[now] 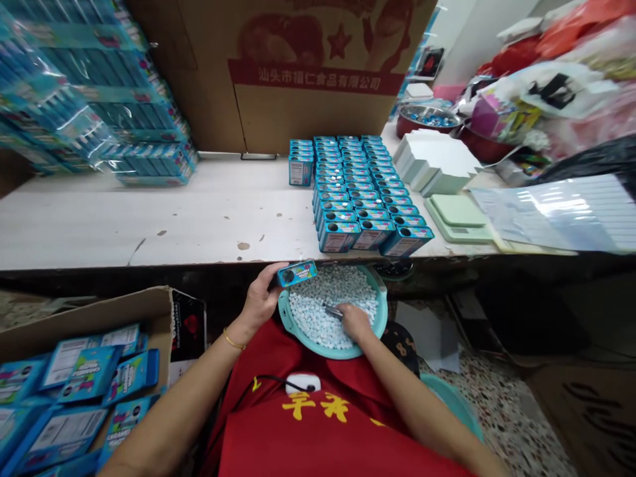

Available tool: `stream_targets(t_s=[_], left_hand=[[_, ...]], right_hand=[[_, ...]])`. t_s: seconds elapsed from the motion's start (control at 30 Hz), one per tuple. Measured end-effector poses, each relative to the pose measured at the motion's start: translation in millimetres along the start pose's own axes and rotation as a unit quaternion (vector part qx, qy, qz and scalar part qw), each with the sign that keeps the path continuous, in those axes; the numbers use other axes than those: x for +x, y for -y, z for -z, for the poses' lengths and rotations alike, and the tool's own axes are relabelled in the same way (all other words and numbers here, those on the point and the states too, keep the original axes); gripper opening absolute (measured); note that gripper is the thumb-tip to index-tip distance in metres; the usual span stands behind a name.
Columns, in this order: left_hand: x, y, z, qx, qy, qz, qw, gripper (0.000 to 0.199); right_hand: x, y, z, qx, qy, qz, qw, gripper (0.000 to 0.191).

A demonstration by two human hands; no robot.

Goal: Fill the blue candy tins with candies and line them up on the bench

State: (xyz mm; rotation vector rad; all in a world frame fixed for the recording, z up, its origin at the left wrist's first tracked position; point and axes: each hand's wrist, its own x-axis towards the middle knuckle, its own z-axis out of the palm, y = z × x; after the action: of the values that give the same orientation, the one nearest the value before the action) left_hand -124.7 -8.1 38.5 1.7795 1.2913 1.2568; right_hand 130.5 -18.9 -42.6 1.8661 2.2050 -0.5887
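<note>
My left hand is closed around a small blue candy box, held above the left back rim of a turquoise basin. White and pale-blue candies fill the basin, which sits at my lap. My right hand is inside it, fingers wrapped round a small metal scoop whose tip touches the candies. On the white table beyond, rows of similar blue boxes stand upright, tops facing up.
A large cardboard carton backs the table, with wrapped blue packs at left. Right of the rows are white card stacks and a pale green scale. An open carton of flat blue boxes stands lower left.
</note>
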Motion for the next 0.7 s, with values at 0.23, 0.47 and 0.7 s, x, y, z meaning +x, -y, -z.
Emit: stream_targets(t_s=[0.23, 0.47, 0.7], left_hand=[[-31.1, 15.2, -1.5, 0.021, 0.015, 0.056, 0.998, 0.037], [-38.4, 39.5, -34.3, 0.036, 0.055, 0.074, 0.995, 0.043], [-39.1, 30.2, -59.8, 0.041, 0.070, 0.073, 0.994, 0.044]], right_hand=[[-10.8, -27.5, 5.1, 0.142, -0.009, -0.014, 0.990, 0.033], [-56.6, -28.5, 81.3, 0.156, -0.063, 0.047, 0.985, 0.036], [-70.5, 37.0, 142.7, -0.086, -0.036, 0.069, 0.993, 0.034]])
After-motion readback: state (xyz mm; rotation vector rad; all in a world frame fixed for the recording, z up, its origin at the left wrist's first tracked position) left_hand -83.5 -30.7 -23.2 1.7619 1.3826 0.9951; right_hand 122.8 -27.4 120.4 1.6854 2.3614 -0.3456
